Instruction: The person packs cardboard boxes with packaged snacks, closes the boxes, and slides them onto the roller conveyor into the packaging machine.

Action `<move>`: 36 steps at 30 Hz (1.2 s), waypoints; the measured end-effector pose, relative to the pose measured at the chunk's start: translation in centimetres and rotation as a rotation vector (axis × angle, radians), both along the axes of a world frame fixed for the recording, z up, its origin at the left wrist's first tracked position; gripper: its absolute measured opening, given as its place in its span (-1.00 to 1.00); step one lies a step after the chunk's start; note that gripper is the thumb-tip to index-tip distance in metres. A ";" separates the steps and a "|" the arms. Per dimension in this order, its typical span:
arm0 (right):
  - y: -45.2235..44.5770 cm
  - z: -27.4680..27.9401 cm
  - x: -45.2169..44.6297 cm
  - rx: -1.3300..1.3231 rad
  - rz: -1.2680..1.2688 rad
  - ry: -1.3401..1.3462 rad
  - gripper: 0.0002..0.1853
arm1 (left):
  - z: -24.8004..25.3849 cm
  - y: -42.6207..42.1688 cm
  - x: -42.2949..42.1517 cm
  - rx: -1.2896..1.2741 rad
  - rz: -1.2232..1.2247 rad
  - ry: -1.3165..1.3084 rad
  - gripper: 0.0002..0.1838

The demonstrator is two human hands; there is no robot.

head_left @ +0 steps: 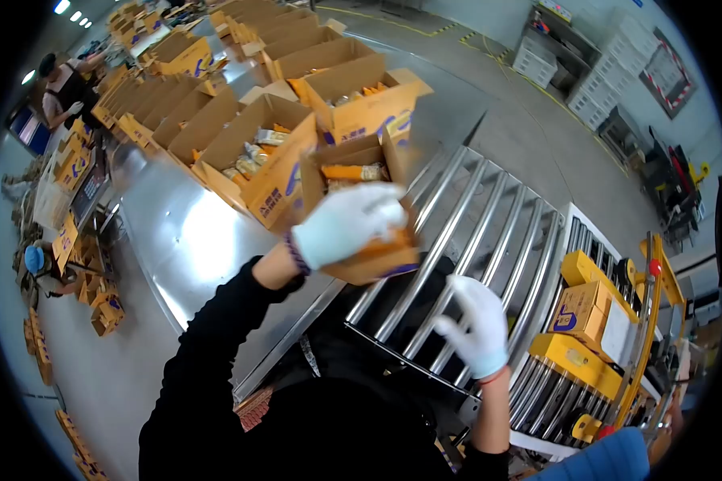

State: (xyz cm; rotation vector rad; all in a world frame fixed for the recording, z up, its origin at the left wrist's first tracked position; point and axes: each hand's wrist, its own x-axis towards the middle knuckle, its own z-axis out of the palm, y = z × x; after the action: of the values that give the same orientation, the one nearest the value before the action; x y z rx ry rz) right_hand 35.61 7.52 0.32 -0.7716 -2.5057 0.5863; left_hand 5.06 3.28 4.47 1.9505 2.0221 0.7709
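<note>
Head view: open box (369, 271) at the desk (210, 240) edge that meets the rollers (457, 228), near end overhanging toward them; its outline smeared. Orange packets (351, 172) show inside. Left hand (350, 224), gloved, lies across the box top; fingertips blurred, so cannot tell whether it grips the wall or only rests there. Right hand (477, 325), also gloved, is held over the rollers, thumb and fingers well apart, nothing in it, clear of the box. Other boxes (281, 191), similarly filled, stand behind on the desk, toward its far edge. Handling, my judgement: cardboard, fairly stiff low down, softer at the open rim; moderate weight, most of it the packets, which look loose enough to slide if tilted. Wrappers probably slick, contents perhaps crushable. Glove on card should grip fairly well. Best hold: opposite walls, low near the base, palms flat; avoid lifting by the rim alone.
</note>
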 end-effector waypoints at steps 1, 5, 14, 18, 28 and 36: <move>-0.7 0.8 -1.4 0.065 0.087 0.004 -0.18 | 0.0 0.3 -0.1 0.248 -0.049 -0.383 -0.53; 0.7 -2.4 -2.9 0.254 0.030 -0.187 -0.37 | -1.1 1.3 -2.8 0.291 0.044 -0.198 -0.58; 7.0 1.7 -5.2 0.390 -0.232 -0.172 -0.22 | -8.3 9.8 0.4 0.374 0.053 0.113 -0.58; 1.9 -0.5 -5.3 0.241 -0.267 -0.165 0.07 | -13.1 9.9 -4.5 -0.099 -0.157 -1.033 -0.47; 6.5 -4.9 5.6 0.316 -0.707 -0.439 0.10 | -17.6 14.9 23.4 0.165 -0.035 -0.697 -0.29; 13.4 -8.3 10.5 0.483 -0.567 -0.327 0.05 | -5.1 4.7 3.0 0.175 -0.092 -0.008 -0.74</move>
State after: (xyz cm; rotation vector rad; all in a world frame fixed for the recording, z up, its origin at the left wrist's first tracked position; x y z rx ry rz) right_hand 46.15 20.89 -8.03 -1.3741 -2.3737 -0.3518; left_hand 8.05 8.02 -0.67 2.1132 1.9026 0.9613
